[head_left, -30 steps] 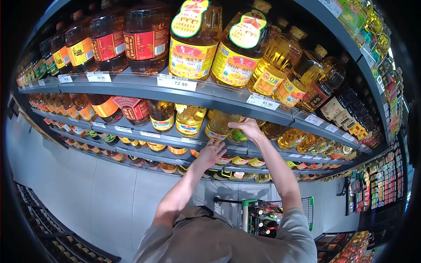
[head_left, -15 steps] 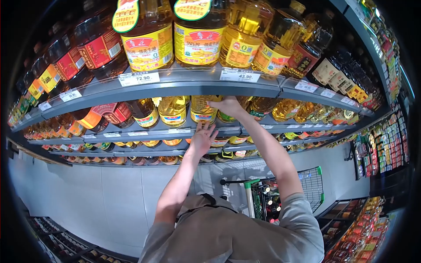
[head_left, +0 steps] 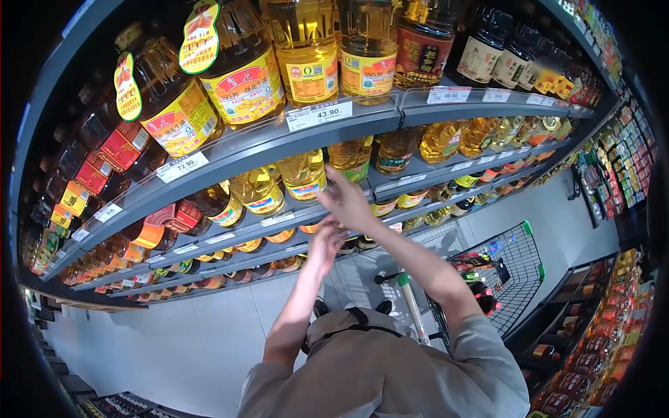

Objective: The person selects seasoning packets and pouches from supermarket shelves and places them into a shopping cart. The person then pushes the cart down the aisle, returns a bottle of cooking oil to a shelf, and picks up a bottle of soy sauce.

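My right hand [head_left: 350, 203] is in front of the second shelf, just right of a bottle of yellow cooking oil [head_left: 304, 175] with a yellow, red and blue label. Its fingers are apart and hold nothing; whether a fingertip touches the bottle I cannot tell. Lower and slightly left is my left hand [head_left: 325, 244], in front of the shelf edge, with fingers loosely bent, apart and empty. A similar oil bottle [head_left: 256, 190] stands to the left. Behind my right hand's fingertips is a bottle with a green label [head_left: 354, 167].
Large oil bottles [head_left: 242, 87] line the upper shelf above my hands, behind a price-tagged edge [head_left: 320, 116]. A shopping cart [head_left: 512, 275] with bottles in it stands at my right. Another stocked shelf [head_left: 585, 355] is at the lower right.
My right hand has come off the oil bottle and drawn back toward me. My left hand has dropped away from the bottle's base. The view has turned to the right.
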Motion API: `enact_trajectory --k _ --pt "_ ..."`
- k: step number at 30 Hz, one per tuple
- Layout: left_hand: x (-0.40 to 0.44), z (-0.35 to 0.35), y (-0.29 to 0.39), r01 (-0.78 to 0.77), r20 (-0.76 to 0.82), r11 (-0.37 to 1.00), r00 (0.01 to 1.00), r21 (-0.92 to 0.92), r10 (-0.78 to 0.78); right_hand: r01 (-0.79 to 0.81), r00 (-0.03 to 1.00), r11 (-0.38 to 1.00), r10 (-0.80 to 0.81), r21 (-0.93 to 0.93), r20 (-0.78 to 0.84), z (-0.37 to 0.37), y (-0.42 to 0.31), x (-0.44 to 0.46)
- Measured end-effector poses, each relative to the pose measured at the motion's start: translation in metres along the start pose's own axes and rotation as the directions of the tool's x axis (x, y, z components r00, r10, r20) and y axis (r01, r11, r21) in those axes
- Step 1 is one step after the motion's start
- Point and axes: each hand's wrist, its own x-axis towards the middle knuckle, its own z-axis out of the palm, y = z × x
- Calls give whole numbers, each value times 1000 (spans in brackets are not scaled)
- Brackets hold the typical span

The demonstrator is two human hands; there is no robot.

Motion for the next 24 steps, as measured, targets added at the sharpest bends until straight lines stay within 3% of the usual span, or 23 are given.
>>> enact_trajectory --k 1,2,3,5,7,8,9,10,11,14,16,17,18,19,21,24 --pt "-18 -2 -21 -6 20 995 1000 97 4 80 996 996 -81 -25 -48 -14 1 -40" --pt "-34 -15 -46 29 9 957 999 290 -33 -85 996 989 83 120 17 -38 -13 -83" --pt "-51 -17 -70 -25 97 906 995 423 -18 -78 997 996 78 51 -2 -57 0 -129" --pt "-78 -36 -131 50 100 753 983 656 -152 -317 938 941 292 -119 -186 -95 16 -223" --pt "-94 -23 -150 -145 295 592 941 793 -164 -520 822 826 415 -217 -389 -134 35 -321" --pt "-98 -3 -144 -175 310 519 932 837 -185 -589 774 761 437 -270 -458 -153 38 -368" --pt "-98 25 -127 -209 325 438 923 874 -208 -552 781 762 332 -337 -528 -166 23 -389" --pt "-95 48 -115 -246 340 351 910 904 -237 -642 711 713 416 -282 -567 -173 15 -416" --pt "-89 63 -113 -352 416 286 886 891 -205 -727 625 651 496 -218 -602 -176 8 -440" --pt "-64 98 -134 -645 651 91 745 759 -147 -790 613 520 661 -325 -433 -170 -15 -473" --pt "-44 105 -164 -800 794 -26 599 600 -106 -876 480 409 791 -255 -379 -155 -10 -502" --pt "-39 105 -182 -790 753 -108 609 603 -250 -908 413 351 844 -229 -343 -147 -6 -514" --pt "-35 105 -198 -782 688 -191 616 593 -383 -895 433 349 826 -276 -360 -139 -2 -527" --pt "-32 104 -210 -776 603 -272 619 569 -504 -942 323 259 868 -213 -376 -131 3 -538" --pt "-36 107 -217 -736 551 -290 660 612 -511 -994 89 59 919 -90 -384 -121 -3 -535" --pt "-46 108 -219 -671 526 -263 721 693 -451 -970 188 120 919 -210 -346 -128 -15 -532"
